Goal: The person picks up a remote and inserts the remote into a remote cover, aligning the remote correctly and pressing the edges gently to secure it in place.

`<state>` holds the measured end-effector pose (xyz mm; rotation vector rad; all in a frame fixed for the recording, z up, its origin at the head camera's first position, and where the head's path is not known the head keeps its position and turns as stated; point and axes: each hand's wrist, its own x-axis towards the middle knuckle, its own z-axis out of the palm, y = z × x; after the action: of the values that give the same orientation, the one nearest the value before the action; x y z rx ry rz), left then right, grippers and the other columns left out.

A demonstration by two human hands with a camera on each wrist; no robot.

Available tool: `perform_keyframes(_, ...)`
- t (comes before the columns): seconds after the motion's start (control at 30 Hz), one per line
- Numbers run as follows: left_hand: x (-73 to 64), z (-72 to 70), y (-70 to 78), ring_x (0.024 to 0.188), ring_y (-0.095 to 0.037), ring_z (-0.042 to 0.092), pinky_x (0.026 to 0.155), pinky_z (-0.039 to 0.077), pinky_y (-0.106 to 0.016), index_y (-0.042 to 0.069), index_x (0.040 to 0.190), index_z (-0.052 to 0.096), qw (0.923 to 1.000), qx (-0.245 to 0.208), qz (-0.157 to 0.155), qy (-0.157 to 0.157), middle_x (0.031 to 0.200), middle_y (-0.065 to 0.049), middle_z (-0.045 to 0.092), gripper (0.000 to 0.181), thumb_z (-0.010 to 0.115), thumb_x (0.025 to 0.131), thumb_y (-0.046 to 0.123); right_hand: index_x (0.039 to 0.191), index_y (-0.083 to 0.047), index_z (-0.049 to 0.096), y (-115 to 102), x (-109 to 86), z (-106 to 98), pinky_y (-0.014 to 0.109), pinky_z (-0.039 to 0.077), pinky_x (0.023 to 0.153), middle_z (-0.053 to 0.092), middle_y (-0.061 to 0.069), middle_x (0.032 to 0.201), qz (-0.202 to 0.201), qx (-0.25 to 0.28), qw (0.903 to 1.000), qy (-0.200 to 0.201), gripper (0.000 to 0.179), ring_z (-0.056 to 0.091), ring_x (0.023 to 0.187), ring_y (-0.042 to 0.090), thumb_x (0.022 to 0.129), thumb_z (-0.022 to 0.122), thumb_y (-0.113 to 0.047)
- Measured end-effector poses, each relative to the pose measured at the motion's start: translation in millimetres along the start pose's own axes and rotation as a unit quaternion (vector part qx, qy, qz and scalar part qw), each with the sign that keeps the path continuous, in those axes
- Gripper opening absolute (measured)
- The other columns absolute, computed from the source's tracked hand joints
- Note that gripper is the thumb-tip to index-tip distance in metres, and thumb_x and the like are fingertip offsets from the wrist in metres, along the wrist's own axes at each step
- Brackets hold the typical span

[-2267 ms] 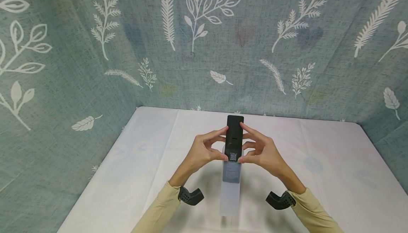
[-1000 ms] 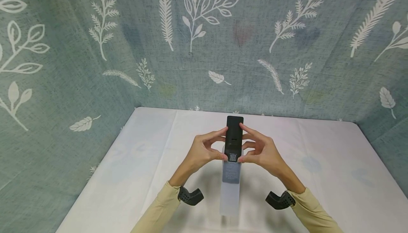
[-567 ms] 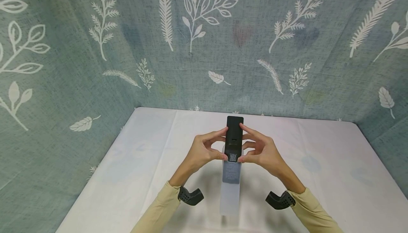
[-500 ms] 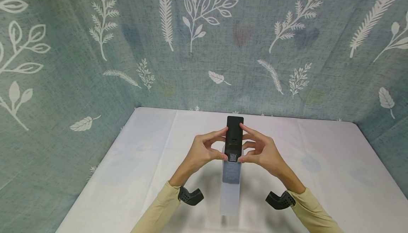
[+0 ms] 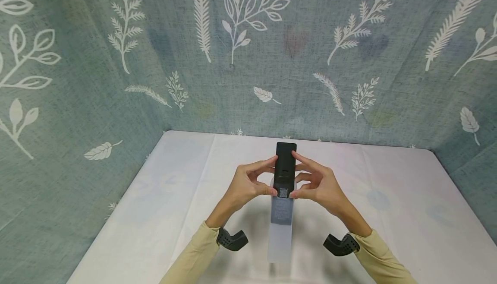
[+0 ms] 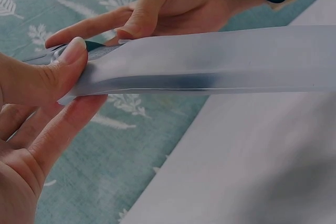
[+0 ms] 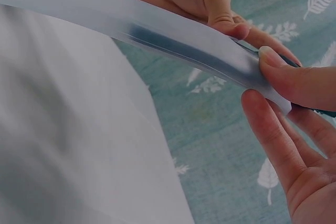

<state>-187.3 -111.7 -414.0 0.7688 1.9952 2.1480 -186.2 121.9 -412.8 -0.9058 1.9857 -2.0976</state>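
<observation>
A black remote control (image 5: 285, 163), its back with a printed code facing the head camera, stands partly inside a long translucent sleeve (image 5: 279, 243). Its lower part shows dark through the sleeve wall, while the upper part sticks out. My left hand (image 5: 248, 182) pinches the left edge, index finger high on the remote and thumb by the sleeve's mouth. On the other edge my right hand (image 5: 320, 184) pinches in the same way. In the left wrist view the sleeve (image 6: 220, 56) stretches away to the right; in the right wrist view the sleeve (image 7: 105, 9) bends slightly.
Below the hands lies a table with a white cloth (image 5: 163, 215). A green-blue curtain (image 5: 233, 89) with white leaf prints hangs behind it and along the sides. Each wrist wears a black camera mount (image 5: 233, 239).
</observation>
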Motion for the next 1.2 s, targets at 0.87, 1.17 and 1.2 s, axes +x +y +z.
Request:
perform_keyframes(0.87, 0.8, -1.6, -4.2, 0.106, -0.028, 0.06, 0.072, 0.058, -0.037, 0.01, 0.134, 0.054, 0.9999, -0.001, 0.011, 0.002, 0.113, -0.017, 0.064, 0.076, 0.079, 0.066, -0.012, 0.146, -0.01, 0.036, 2.6, 0.8, 0.1, 0.045, 0.057, 0.064, 0.055, 0.027, 0.115, 0.009, -0.007, 0.9999, 0.007, 0.09, 0.065, 0.084, 0.022, 0.069, 0.077, 0.012)
perform_keyframes(1.17, 1.7, -2.5, -6.3, 0.106, -0.028, 0.06, 0.072, 0.058, -0.036, 0.009, 0.134, 0.054, 0.9999, 0.002, 0.015, 0.001, 0.113, -0.016, 0.064, 0.075, 0.079, 0.066, -0.012, 0.146, -0.011, 0.037, 3.4, 1.2, 0.4, 0.045, 0.057, 0.064, 0.055, 0.025, 0.114, 0.018, -0.007, 0.9998, 0.01, 0.09, 0.064, 0.084, 0.023, 0.069, 0.077, 0.012)
perform_keyframes(1.2, 1.8, -2.7, -6.8, 0.106, -0.028, 0.06, 0.072, 0.058, -0.036, 0.009, 0.134, 0.054, 0.9999, 0.003, 0.015, 0.001, 0.113, -0.016, 0.064, 0.075, 0.079, 0.066, -0.012, 0.146, -0.011, 0.037, 3.5, 1.3, 0.4, 0.045, 0.057, 0.064, 0.055, 0.025, 0.114, 0.019, -0.008, 0.9997, 0.011, 0.09, 0.064, 0.084, 0.023, 0.069, 0.077, 0.012)
